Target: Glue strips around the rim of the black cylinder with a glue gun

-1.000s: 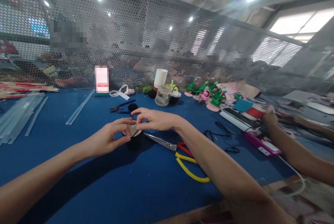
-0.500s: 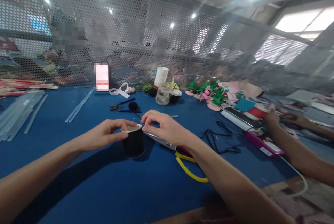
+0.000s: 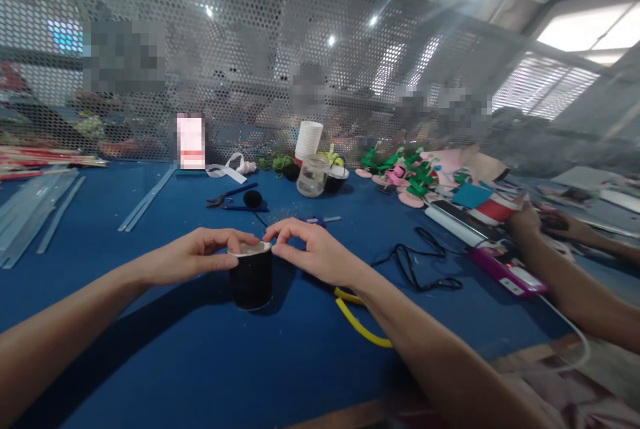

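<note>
A black cup [image 3: 251,280] with a white rim stands upright in front of me. My left hand [image 3: 200,257] grips its rim from the left, thumb outside and fingers reaching inside. My right hand [image 3: 313,249] is closed in a pinch at the right side of the rim, with the fingertips touching there; anything small between them is hidden. Partly covered by my right forearm is a curved yellow handle [image 3: 364,328]. Just beyond the cup lie dark-handled pliers [image 3: 227,199] and a black ball [image 3: 253,198].
A clear jar [image 3: 313,177], stacked white cups [image 3: 309,140] and green-and-pink craft flowers [image 3: 417,179] stand farther back. Clear strips [image 3: 43,216] lie left. At right are a black cable [image 3: 411,266], a purple power strip [image 3: 507,274] and another person's hand [image 3: 524,221] holding a red-and-white cup.
My right fingertips have moved slightly left onto the cup's rim. The silver tool that showed under my right hand is now mostly hidden. The view has shifted slightly.
</note>
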### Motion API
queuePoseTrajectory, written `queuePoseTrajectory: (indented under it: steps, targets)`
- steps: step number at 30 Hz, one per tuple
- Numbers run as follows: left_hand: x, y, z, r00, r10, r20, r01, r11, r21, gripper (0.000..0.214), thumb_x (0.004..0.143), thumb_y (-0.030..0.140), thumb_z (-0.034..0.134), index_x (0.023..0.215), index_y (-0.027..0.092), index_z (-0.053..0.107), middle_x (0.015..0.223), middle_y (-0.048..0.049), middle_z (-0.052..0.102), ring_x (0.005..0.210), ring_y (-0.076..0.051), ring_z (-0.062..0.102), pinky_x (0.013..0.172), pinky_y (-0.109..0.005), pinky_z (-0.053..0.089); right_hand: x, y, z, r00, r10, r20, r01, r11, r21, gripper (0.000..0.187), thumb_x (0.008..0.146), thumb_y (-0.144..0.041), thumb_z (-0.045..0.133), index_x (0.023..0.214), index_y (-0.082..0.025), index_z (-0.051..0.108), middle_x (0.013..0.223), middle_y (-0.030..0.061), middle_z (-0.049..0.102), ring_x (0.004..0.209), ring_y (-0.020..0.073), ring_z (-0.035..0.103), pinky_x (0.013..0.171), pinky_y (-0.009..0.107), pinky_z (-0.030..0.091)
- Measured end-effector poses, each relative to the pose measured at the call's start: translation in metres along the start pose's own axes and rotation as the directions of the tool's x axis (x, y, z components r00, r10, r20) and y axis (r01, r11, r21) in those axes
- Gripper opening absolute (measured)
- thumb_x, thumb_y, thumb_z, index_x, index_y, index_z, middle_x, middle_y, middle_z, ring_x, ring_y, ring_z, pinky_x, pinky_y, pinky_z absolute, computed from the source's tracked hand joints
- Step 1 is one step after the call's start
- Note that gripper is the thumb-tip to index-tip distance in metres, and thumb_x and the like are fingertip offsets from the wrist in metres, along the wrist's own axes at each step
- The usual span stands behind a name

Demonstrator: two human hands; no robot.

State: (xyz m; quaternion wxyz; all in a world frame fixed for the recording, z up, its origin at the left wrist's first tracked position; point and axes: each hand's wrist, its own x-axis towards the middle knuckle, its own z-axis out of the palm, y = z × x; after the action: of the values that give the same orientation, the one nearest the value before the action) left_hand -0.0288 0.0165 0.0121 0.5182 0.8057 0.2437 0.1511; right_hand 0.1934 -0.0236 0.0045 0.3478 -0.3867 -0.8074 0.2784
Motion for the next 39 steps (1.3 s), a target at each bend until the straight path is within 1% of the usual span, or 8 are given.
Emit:
queuePoseTrajectory:
  steps: [7, 16, 21, 25, 29, 30, 33, 39]
  targets:
    - [0.001, -0.001, -0.003, 1.000, 0.010, 0.022, -0.011, 0.999, 0.046, 0.010, 0.082, 0.018, 0.046, 0.074, 0.015, 0.051, 0.124, -0.0084, 0.050, 0.114, -0.023, 0.045, 0.092, -0.032, 0.034, 0.000, 0.004, 0.007, 0.999, 0.027, -0.022, -0.025, 0.996, 0.089, 0.010, 0.077, -0.017, 0.051, 0.068, -0.018, 0.048, 0.091, 0.0058, 0.060, 0.091, 0.0145, 0.055, 0.084, 0.030, 0.040]
    - [0.000, 0.002, -0.002, 1.000, -0.018, -0.003, 0.018, 0.989, 0.149, 0.007, 0.081, 0.020, 0.046, 0.078, 0.016, 0.050, 0.124, -0.0101, 0.051, 0.114, -0.023, 0.046, 0.093, -0.032, 0.034, -0.001, 0.009, 0.014, 0.997, 0.045, -0.068, -0.031, 0.982, 0.188, 0.011, 0.076, -0.017, 0.051, 0.066, -0.017, 0.047, 0.085, 0.0057, 0.060, 0.084, 0.0141, 0.057, 0.078, 0.029, 0.043]
    - [0.000, 0.004, -0.002, 0.999, -0.019, -0.030, 0.025, 0.979, 0.204, 0.006, 0.080, 0.022, 0.048, 0.078, 0.017, 0.048, 0.122, -0.0081, 0.052, 0.112, -0.021, 0.048, 0.093, -0.032, 0.035, -0.001, 0.002, 0.017, 0.992, 0.056, -0.111, -0.040, 0.989, 0.141, 0.012, 0.075, -0.014, 0.050, 0.064, -0.018, 0.046, 0.082, 0.0053, 0.061, 0.080, 0.0141, 0.057, 0.075, 0.029, 0.044]
    - [0.001, 0.009, 0.006, 0.997, -0.004, -0.074, 0.024, 0.963, 0.268, 0.010, 0.077, 0.027, 0.052, 0.079, 0.017, 0.049, 0.120, -0.0086, 0.053, 0.113, -0.022, 0.047, 0.093, -0.033, 0.036, 0.000, -0.005, 0.019, 0.990, 0.061, -0.128, -0.050, 0.995, 0.092, 0.013, 0.074, -0.013, 0.050, 0.063, -0.018, 0.045, 0.079, 0.0053, 0.062, 0.077, 0.0144, 0.058, 0.073, 0.029, 0.044]
    - [0.002, 0.013, 0.020, 0.975, 0.016, -0.224, 0.053, 0.953, 0.299, 0.013, 0.074, 0.029, 0.055, 0.077, 0.017, 0.051, 0.112, -0.0089, 0.057, 0.112, -0.023, 0.047, 0.093, -0.036, 0.035, 0.000, -0.010, 0.023, 0.986, 0.033, -0.166, -0.025, 0.998, 0.050, 0.015, 0.075, -0.012, 0.049, 0.062, -0.018, 0.045, 0.076, 0.0041, 0.061, 0.075, 0.0139, 0.057, 0.072, 0.028, 0.044]
    - [0.003, 0.014, 0.023, 0.972, 0.017, -0.236, 0.056, 0.953, 0.298, 0.013, 0.075, 0.029, 0.055, 0.076, 0.016, 0.051, 0.113, -0.0090, 0.057, 0.111, -0.024, 0.047, 0.092, -0.035, 0.037, 0.000, -0.010, 0.024, 0.984, 0.018, -0.176, -0.012, 0.999, 0.036, 0.015, 0.075, -0.012, 0.049, 0.062, -0.018, 0.045, 0.076, 0.0039, 0.061, 0.074, 0.0137, 0.057, 0.073, 0.028, 0.044]
    - [0.003, 0.014, 0.027, 0.973, 0.022, -0.229, 0.052, 0.949, 0.310, 0.013, 0.076, 0.027, 0.052, 0.069, 0.016, 0.051, 0.112, -0.0086, 0.057, 0.111, -0.024, 0.047, 0.090, -0.035, 0.038, -0.001, -0.012, 0.027, 0.983, -0.002, -0.184, 0.001, 1.000, -0.002, 0.015, 0.075, -0.011, 0.049, 0.062, -0.018, 0.046, 0.076, 0.0032, 0.061, 0.074, 0.0132, 0.057, 0.073, 0.028, 0.044]
    - [0.001, 0.012, 0.020, 0.978, 0.009, -0.206, 0.049, 0.960, 0.274, 0.017, 0.076, 0.029, 0.052, 0.065, 0.016, 0.050, 0.112, -0.0084, 0.057, 0.116, -0.025, 0.042, 0.093, -0.037, 0.035, -0.002, -0.012, 0.024, 0.987, 0.032, -0.155, -0.034, 0.999, -0.008, 0.013, 0.076, -0.014, 0.050, 0.064, -0.018, 0.048, 0.078, 0.0041, 0.062, 0.075, 0.0141, 0.057, 0.072, 0.028, 0.043]
